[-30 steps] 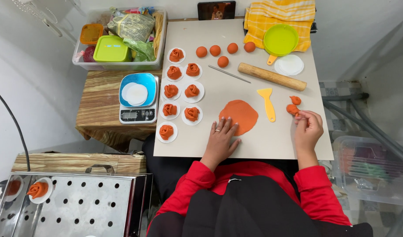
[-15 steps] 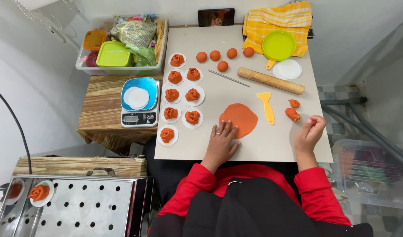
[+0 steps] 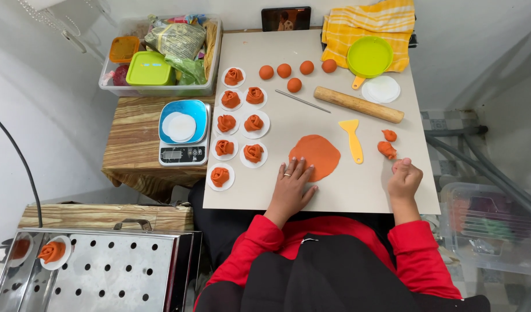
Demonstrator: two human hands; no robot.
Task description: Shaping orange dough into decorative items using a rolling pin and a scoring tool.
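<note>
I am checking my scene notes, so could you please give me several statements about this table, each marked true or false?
1. The left hand lies flat against the flattened orange dough disc. True.
2. The rolling pin is in the right hand. False: it lies on the board, apart from both hands.
3. Five dough balls sit near the board's far edge. True.
4. The yellow scraper lies left of the disc. False: it lies right of it.

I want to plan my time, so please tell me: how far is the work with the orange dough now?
Done: eight orange dough roses sit on white paper rounds beside the scale. In hand: the left hand lies flat at the edge of a rolled-out disc, while the right hand pinches a small bit of dough near two small pieces. Left: five dough balls are not yet rolled.
</note>
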